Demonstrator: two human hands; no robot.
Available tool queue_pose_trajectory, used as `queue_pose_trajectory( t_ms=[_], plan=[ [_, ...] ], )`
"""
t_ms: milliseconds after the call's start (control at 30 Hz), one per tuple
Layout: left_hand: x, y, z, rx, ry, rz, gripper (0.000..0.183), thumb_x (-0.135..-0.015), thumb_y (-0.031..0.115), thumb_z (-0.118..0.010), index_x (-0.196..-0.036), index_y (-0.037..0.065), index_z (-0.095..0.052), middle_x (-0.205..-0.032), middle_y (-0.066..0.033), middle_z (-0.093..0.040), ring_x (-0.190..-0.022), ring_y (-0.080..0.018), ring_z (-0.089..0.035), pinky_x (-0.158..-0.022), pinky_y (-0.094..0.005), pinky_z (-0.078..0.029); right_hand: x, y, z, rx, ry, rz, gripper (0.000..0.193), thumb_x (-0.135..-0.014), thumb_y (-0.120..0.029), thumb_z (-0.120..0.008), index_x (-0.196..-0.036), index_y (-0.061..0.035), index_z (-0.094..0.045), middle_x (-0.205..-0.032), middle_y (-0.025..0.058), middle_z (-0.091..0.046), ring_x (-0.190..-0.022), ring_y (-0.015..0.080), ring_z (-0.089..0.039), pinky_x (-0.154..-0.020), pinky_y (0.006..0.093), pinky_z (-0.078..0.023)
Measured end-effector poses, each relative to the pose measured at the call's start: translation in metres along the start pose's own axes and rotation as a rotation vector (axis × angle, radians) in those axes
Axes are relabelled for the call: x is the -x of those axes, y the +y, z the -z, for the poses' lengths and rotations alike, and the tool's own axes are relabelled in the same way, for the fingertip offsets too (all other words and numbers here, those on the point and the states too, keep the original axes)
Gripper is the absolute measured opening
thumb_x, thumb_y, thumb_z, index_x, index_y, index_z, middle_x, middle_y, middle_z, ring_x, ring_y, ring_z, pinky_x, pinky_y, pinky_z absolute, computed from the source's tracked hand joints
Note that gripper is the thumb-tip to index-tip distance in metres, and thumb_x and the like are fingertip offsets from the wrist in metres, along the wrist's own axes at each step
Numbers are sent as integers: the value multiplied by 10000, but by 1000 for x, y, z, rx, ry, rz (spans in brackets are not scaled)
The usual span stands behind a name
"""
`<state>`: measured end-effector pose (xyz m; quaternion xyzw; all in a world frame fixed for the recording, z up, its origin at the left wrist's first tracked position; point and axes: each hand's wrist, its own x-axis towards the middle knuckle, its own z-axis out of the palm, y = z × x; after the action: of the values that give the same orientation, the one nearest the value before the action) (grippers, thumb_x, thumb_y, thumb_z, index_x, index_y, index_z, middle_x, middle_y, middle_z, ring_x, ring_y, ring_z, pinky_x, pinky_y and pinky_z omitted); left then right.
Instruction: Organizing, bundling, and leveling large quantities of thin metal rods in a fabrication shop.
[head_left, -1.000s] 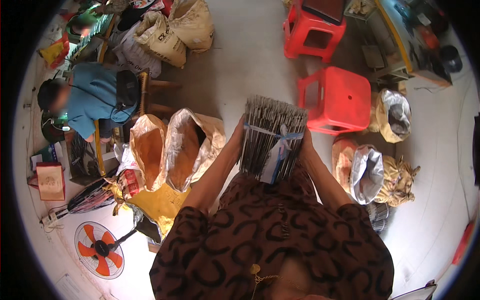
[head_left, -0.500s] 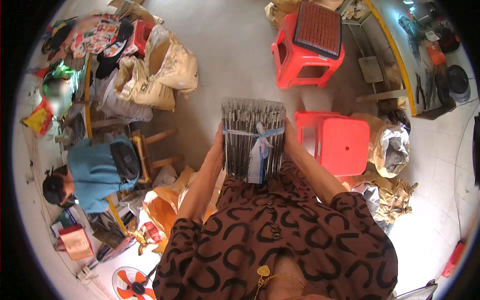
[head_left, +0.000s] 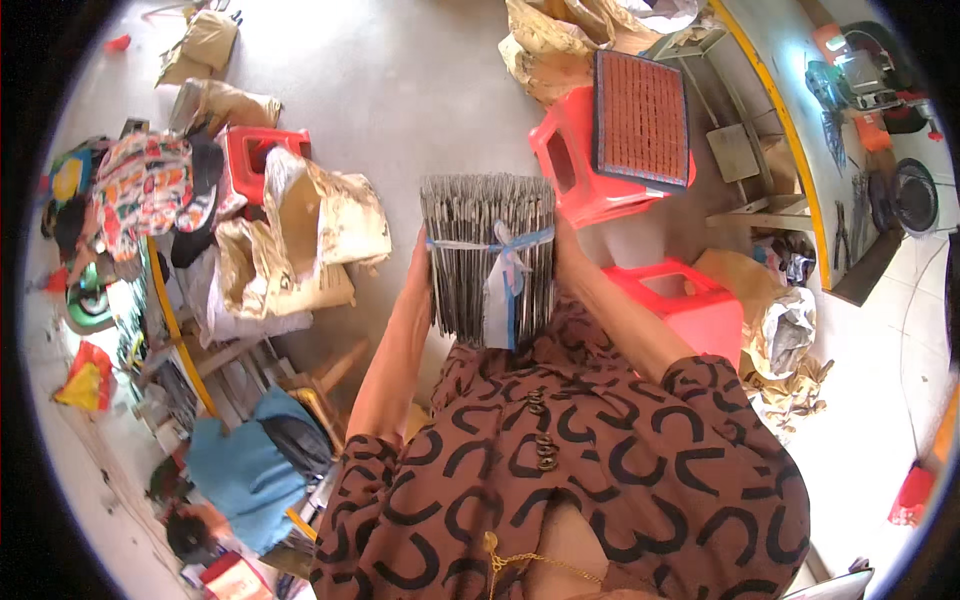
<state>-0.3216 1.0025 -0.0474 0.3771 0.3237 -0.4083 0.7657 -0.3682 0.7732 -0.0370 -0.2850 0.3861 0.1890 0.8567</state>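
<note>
My left hand (head_left: 424, 264) and right hand (head_left: 567, 250) are clamped on opposite sides of a dense, dark-grey bundle of thin strips (head_left: 462, 290), tied with a white-and-blue ribbon (head_left: 497, 290), before my brown, black-patterned shirt (head_left: 590, 460).

Bright overall: the floor (head_left: 370, 80) pales with glare toward upper left, and the lower right burns out white. The bundle (head_left: 455, 290) is fairly sharp; fisheye distortion bows the right-hand counter (head_left: 781, 125), with black corners.
</note>
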Motion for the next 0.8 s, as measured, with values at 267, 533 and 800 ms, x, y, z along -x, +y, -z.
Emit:
queue_pose_trajectory(
  t_ms=[267,533,800],
  plan=[
    [-122,148,-87,-140,-11,134,683,-971,587,-355,-1341,40,-527,-1226,-174,-633,-1037,-301,-658,-910,-436,-544,-88,-132,-66,-188,-27,27,624,-967,-577,-313,-1285,-113,-582,-1137,115,-677,-921,283,-669,-807,446,-554],
    [-242,267,-145,-122,-77,228,638,-972,580,-363,-1286,71,-586,-1173,-147,-665,-1007,-290,-668,-870,-441,-561,-208,-240,-97,-255,-59,181,596,-1001,-513,-311,-1263,-51,-583,-1167,119,-668,-972,247,-667,-844,418,-552],
    [-339,369,-194,-177,-186,231,607,-980,532,-374,-1302,57,-570,-1217,-135,-648,-1020,-278,-665,-885,-426,-563,-301,-316,-136,-354,-5,264,621,-992,-534,-330,-1288,-41,-563,-1215,131,-649,-1049,261,-652,-945,416,-518]
  ],
)
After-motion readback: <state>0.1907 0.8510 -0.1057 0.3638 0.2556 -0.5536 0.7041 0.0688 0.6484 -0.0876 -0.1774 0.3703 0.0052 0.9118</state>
